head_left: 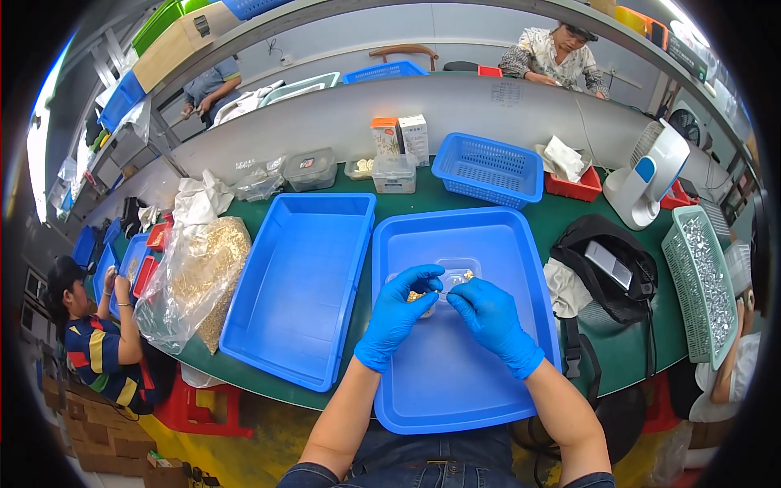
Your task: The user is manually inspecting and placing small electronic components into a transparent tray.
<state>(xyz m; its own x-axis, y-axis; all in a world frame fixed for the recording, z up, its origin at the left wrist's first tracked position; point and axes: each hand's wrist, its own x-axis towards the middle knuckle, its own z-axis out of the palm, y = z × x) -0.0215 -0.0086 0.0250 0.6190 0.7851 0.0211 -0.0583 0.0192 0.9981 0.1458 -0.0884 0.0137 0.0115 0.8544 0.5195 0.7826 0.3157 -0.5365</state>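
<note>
On the counter (671,333), a blue tray (464,390) is sitting at the front edge, the left hand (404,307) and right hand (493,319) working above it. Their fingertips are nearly meeting; whether they are clamping anything cannot be told. Gold-coloured pieces (469,277) are lying in clear containers toward the tray's far edge; good handling is probably needing a low, light pinch inside the rim. A second tray (289,301) is crowding the left edge, a bulging bag (215,264) is standing beyond it, and a backpack (639,272) is hemming the right edge.
</note>
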